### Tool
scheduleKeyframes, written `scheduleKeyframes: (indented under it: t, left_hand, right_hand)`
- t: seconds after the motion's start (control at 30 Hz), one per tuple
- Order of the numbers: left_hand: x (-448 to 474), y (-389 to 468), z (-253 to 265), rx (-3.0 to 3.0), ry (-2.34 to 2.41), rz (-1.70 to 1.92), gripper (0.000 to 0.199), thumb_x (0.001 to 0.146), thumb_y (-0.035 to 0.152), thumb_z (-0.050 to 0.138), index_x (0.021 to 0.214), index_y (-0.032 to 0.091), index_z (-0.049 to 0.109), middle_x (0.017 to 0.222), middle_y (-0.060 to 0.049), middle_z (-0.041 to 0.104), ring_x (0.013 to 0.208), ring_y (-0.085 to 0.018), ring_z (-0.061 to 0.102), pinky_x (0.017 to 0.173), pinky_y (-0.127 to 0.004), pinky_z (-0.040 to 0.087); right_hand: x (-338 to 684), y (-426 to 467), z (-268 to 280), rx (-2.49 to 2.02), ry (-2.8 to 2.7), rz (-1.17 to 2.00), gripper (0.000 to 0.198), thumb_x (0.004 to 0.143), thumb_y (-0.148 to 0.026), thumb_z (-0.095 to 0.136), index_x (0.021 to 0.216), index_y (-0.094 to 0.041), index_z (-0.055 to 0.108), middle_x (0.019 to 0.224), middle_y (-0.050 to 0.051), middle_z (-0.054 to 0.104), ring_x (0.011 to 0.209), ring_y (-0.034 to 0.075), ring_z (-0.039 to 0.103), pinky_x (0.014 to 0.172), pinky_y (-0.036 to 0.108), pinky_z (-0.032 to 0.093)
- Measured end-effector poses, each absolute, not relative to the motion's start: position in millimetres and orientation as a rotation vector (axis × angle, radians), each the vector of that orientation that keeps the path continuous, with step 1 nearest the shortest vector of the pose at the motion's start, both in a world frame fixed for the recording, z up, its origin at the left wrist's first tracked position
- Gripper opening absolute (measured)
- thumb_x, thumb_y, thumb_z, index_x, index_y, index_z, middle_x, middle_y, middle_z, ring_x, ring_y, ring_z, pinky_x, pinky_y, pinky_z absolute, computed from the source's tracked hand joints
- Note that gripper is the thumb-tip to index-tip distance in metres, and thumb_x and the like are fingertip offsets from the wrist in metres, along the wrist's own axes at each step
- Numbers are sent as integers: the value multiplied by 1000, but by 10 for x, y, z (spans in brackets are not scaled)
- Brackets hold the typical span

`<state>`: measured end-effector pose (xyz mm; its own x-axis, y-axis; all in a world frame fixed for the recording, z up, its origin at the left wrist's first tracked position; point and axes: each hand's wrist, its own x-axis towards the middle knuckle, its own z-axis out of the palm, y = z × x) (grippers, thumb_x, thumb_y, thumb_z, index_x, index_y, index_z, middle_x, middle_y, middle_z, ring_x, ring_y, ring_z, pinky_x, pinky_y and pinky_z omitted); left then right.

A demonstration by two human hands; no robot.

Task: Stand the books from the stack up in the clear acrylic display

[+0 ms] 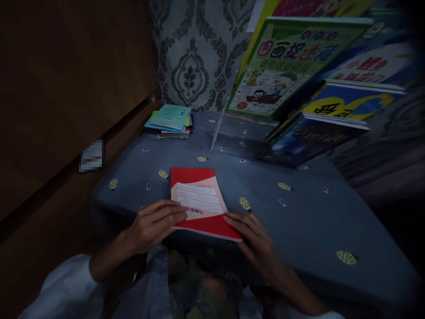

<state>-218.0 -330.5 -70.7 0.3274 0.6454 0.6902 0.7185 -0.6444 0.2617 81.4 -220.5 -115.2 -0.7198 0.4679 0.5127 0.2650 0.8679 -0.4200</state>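
Observation:
A red book [199,176] with a pale printed panel lies at the front edge of the cloth-covered table, its near edge toward me. My left hand [156,223] grips its left side, fingers over the cover and thumb out of sight. On the lower right corner, my right hand [254,232] holds the book the same way, with its fingertips on the red border and its thumb hidden beneath. The lettering on the panel appears upside down from where I look.
A stack of thin books [171,117] sits at the back left. To the right, a clear stand [232,135] carries several upright picture books, one a green book [282,66]. A wooden panel [76,66] borders the table's left side; patterned wallpaper [191,75] rises behind.

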Motion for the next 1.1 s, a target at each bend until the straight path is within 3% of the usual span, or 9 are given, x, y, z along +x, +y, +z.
scheduleKeyframes:
  t: [0.13,0.23,0.4,0.5,0.67,0.73,0.83,0.93,1.1]
  left_hand:
    - [-2191,-3043,-380,-2383,-1433,-1481,23,99,32,54,115,20,67,96,-6,75,91,-20,70,84,-34,55]
    - [-2249,-2801,-340,-2217,-1615,-1637,31,100,43,51,106,18,68,92,-6,73,86,-20,68,82,-33,53]
    - [-2389,-2375,-514,-2039,-1818,-1772,41,102,50,40,107,17,63,92,-6,68,84,-18,64,77,-29,50]
    - [-2443,-2192,-514,-1953,-1843,-1862,39,102,51,39,104,17,60,88,-4,65,77,-16,61,72,-27,48]
    - [-2542,-2024,-518,-1903,-1902,-2110,35,98,48,46,121,21,49,77,2,62,56,-12,55,53,-22,43]
    - [-2605,-2004,-650,-1984,-2082,-2001,34,98,45,45,122,21,47,70,3,60,53,-13,55,51,-22,43]
    - [-2678,-2038,-913,-2115,-2338,-1377,25,94,34,51,113,19,55,72,0,62,63,-18,62,62,-29,50]
    - [-2685,-2098,-1070,-2091,-2357,-777,18,92,26,54,106,18,62,91,-7,67,85,-24,65,77,-36,52]
    - [-2639,-2034,-1040,-2126,-2245,-479,27,96,26,47,118,15,61,122,-14,63,113,-28,59,96,-42,49]
  right_hand:
    - [622,-1893,-1060,-655,-2248,629,37,95,-33,54,131,-31,62,119,9,71,108,28,67,90,47,54]
    - [394,-1652,-1064,-729,-2125,824,32,91,-43,59,116,-27,71,114,10,73,105,29,68,90,46,54]
    - [85,-1383,-1029,-830,-1934,957,31,90,-49,57,97,-23,73,98,5,75,95,26,68,88,43,54]
    - [1,-1298,-893,-812,-1833,971,28,87,-47,60,90,-22,72,89,3,73,84,22,67,80,37,54]
    - [-20,-1200,-758,-842,-1765,1005,32,88,-49,58,88,-20,71,72,0,67,63,16,59,60,28,49]
    - [-1,-1168,-847,-921,-1816,1032,36,88,-52,56,91,-19,71,70,1,66,59,16,57,55,27,47]
    - [45,-1152,-1086,-1075,-2048,880,37,85,-49,58,97,-17,71,73,3,66,63,19,61,59,31,50]
    - [86,-1184,-1271,-1118,-2274,599,30,86,-38,58,104,-19,72,86,6,67,74,21,63,69,35,52]
    - [51,-1202,-1216,-1056,-2433,358,27,90,-28,53,109,-19,70,96,9,66,87,24,63,79,38,54]
